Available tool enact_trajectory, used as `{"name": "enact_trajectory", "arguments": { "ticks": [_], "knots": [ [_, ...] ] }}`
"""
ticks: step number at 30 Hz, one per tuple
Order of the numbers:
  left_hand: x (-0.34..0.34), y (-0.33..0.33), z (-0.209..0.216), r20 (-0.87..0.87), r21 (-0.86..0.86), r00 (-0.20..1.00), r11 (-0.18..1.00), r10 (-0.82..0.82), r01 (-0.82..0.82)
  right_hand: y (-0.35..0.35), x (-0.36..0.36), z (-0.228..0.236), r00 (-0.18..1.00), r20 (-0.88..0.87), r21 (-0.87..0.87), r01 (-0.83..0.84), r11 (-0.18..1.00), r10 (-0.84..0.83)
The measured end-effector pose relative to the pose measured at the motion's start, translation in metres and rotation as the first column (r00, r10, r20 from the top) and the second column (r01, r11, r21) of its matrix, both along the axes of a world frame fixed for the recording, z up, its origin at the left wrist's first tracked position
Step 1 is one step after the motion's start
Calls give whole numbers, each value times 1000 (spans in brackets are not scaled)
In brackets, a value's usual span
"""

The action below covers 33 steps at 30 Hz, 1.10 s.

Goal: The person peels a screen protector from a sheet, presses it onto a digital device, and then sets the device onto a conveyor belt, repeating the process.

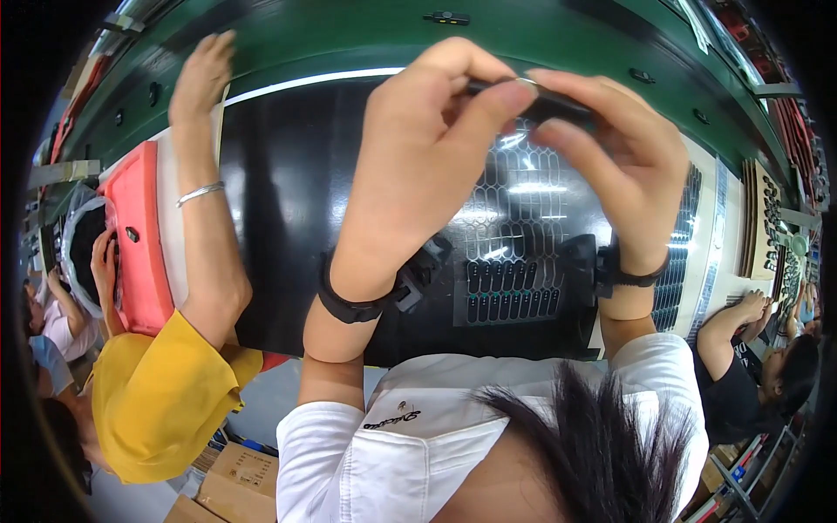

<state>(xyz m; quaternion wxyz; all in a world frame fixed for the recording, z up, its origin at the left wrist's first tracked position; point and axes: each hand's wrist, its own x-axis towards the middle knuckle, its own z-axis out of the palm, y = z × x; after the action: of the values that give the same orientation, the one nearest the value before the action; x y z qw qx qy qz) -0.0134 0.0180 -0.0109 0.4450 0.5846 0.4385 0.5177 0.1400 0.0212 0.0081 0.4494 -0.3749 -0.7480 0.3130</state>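
Above the far part of the black work mat (288, 218), my left hand (427, 131) and my right hand (628, 148) meet at a small, elongated black device (562, 106). Both hands are closed on it between thumb and fingers, the left at its left end and the right at its right end. Fingers and blur hide much of it, so I cannot make out its exact kind. Below the hands lies a clear sheet of oval stickers (513, 292). Dark stickers fill its near rows, while only pale oval outlines show in the far rows.
Beyond the mat runs a green conveyor belt (331, 39) carrying small black devices (447, 17). At left, a co-worker in a yellow sleeve (166, 392) reaches toward the belt, next to a red foam tray (139, 235). More sticker sheets (678, 253) lie to the right.
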Motion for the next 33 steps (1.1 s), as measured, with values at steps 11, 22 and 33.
{"name": "enact_trajectory", "arguments": {
  "ticks": [11, 22, 33],
  "knots": [
    [10, 4, -27, -580, 99, 809, 994, 97, -48, 94, 60, -68, 984, -103, -554, -177, 814, 145],
    [39, -53, -83, -695, -61, 642, 916, -324, 396, 43, 53, -82, 884, 456, -75, -80, 994, 106],
    [50, -75, -102, -560, -253, 626, 831, -543, 495, -10, 39, -127, 718, 629, -179, -239, 954, 298]
  ]
}}
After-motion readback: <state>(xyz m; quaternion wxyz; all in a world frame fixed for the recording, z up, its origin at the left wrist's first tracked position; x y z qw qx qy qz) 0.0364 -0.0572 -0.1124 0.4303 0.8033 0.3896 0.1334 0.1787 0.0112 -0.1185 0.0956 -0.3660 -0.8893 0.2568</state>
